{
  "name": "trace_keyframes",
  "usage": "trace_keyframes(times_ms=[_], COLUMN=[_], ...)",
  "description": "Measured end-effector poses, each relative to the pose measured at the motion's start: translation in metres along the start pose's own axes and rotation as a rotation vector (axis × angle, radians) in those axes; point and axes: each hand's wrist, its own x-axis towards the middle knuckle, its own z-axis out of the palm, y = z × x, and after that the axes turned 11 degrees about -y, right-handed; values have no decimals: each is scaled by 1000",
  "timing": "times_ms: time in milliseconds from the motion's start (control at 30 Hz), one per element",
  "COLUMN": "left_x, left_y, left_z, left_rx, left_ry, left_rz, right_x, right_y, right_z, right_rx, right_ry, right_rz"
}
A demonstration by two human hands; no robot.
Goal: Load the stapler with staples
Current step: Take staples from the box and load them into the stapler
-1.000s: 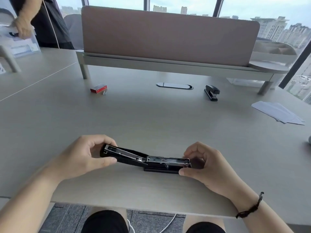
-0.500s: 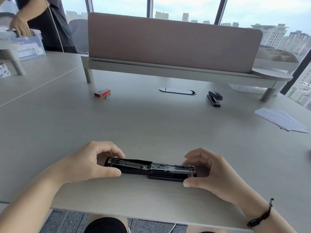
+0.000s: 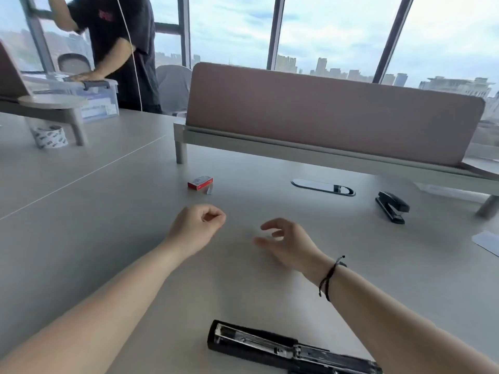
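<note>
The black stapler (image 3: 270,345) lies opened flat on the grey desk (image 3: 108,238) near its front edge, its metal staple channel facing up; my right forearm covers its right end. A small red staple box (image 3: 200,182) sits farther back, with a strip of staples (image 3: 208,190) beside it. My left hand (image 3: 197,229) hovers over the desk just short of the box, fingers curled loosely with nothing in them. My right hand (image 3: 289,242) is held out to its right, fingers apart and empty.
A second black stapler (image 3: 392,206) rests at the back right, near an oval cable grommet (image 3: 322,187). A pink divider panel (image 3: 324,112) crosses the back. White paper (image 3: 488,242) lies at the right edge. A tape roll (image 3: 50,136) and a person by a plastic bin (image 3: 94,101) are at far left.
Both hands let go of the open stapler, which now lies on the desk, and moved forward toward the red staple box. The view tilted up.
</note>
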Motion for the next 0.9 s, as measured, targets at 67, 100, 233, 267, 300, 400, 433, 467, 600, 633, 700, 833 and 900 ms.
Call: trace_keyframes(times_ms=[67, 100, 233, 267, 300, 400, 433, 467, 600, 633, 700, 833, 900], left_x=[14, 20, 37, 41, 43, 49, 50, 51, 52, 52, 52, 50, 49], left_y=[-7, -11, -24, -27, -29, -36, -38, -39, -40, -39, -39, -37, -37], left_z=[-1, -2, -4, -4, -5, -6, -6, -6, -5, -5, -5, -5, -6], left_rx=[63, 78, 21, -1, -20, -100, -132, -153, -178, -180, -179, -153, -152], left_ry=[88, 133, 239, 243, 247, 286, 300, 311, 320, 318, 308, 298, 298], left_rz=[-10, -18, -21, -21, -21, -28, -33, -36, -40, -39, -33, -22, -24], right_x=[31, 45, 98, 110, 121, 152, 161, 169, 197, 202, 209, 211, 209], right_y=[-13, -19, -34, -37, -39, -46, -48, -51, -58, -59, -59, -57, -54], right_z=[13, 18, 33, 37, 41, 55, 59, 62, 66, 66, 67, 65, 64], right_rx=[-9, -16, -98, -132, -179, -389, -434, -462, -497, -502, -510, -518, -480], right_ry=[4, 1, -20, -17, -4, 47, 52, 52, 48, 43, 23, 14, 18], right_rz=[-10, -10, -12, -24, -41, -77, -83, -87, -75, -67, -54, -85, -90])
